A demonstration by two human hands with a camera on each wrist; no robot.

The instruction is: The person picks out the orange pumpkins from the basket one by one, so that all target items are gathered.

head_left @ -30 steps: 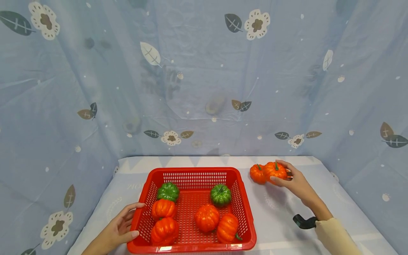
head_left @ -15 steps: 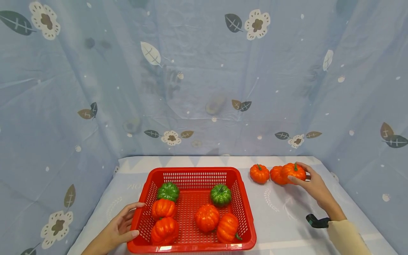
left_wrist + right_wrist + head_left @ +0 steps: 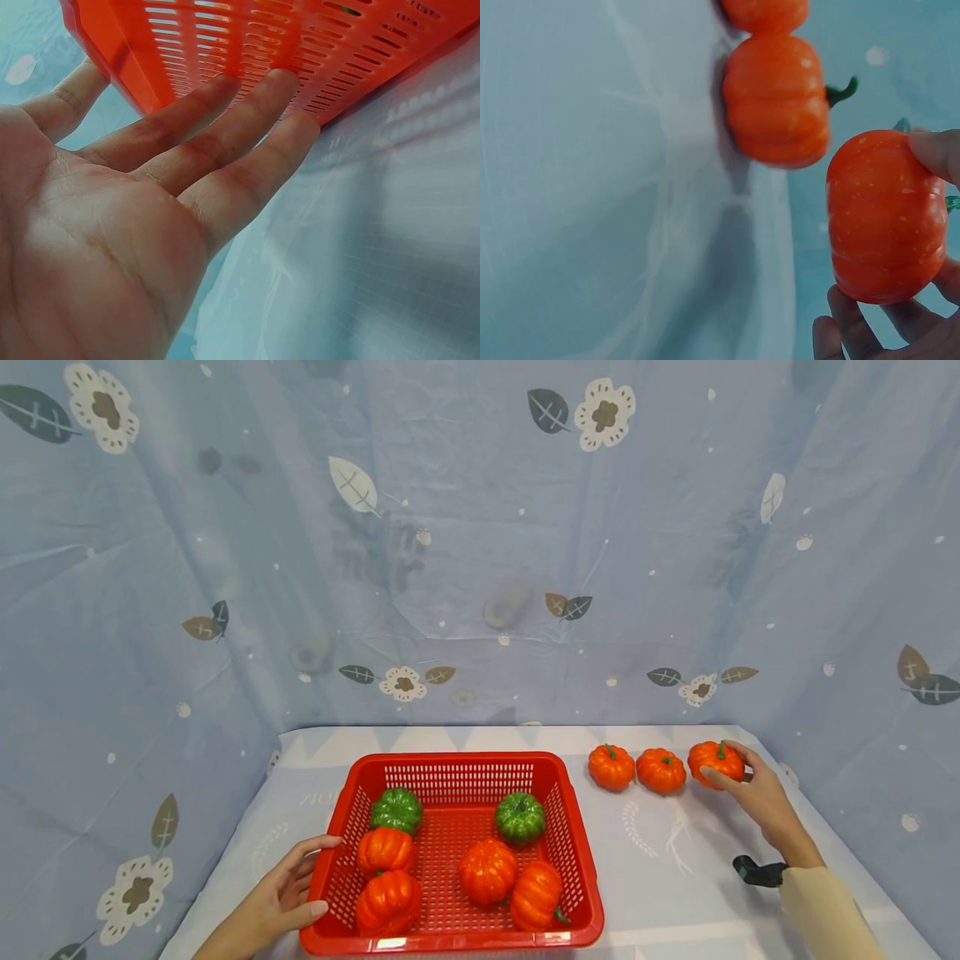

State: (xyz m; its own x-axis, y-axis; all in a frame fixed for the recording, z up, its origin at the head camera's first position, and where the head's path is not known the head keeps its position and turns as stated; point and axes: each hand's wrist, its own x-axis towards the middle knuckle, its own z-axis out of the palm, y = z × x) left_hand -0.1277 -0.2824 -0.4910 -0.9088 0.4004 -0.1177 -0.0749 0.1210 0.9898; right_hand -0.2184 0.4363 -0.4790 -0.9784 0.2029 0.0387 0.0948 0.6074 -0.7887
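My right hand [image 3: 763, 800] grips an orange pumpkin [image 3: 714, 765] with a green stem at the back right of the table. In the right wrist view, thumb and fingers are on opposite sides of this pumpkin [image 3: 885, 217]. To its left, two more orange pumpkins, a middle one [image 3: 661, 771] and a left one [image 3: 611, 767], stand side by side. My left hand [image 3: 279, 893] rests at the left side of a red basket [image 3: 315, 893], its relaxed fingers [image 3: 225, 142] against the slotted wall in the left wrist view.
Inside the basket are a green pumpkin [image 3: 396, 811] at back left, another green pumpkin [image 3: 520, 818] at back right, and several orange pumpkins [image 3: 487, 872]. A pale patterned cloth [image 3: 645, 893] covers the table. Blue patterned curtains [image 3: 465, 543] rise behind it and along both sides.
My right hand has carried its pumpkin rightward, past the left and middle pumpkins, to the right end of the row. My left hand and the basket have stayed in place.
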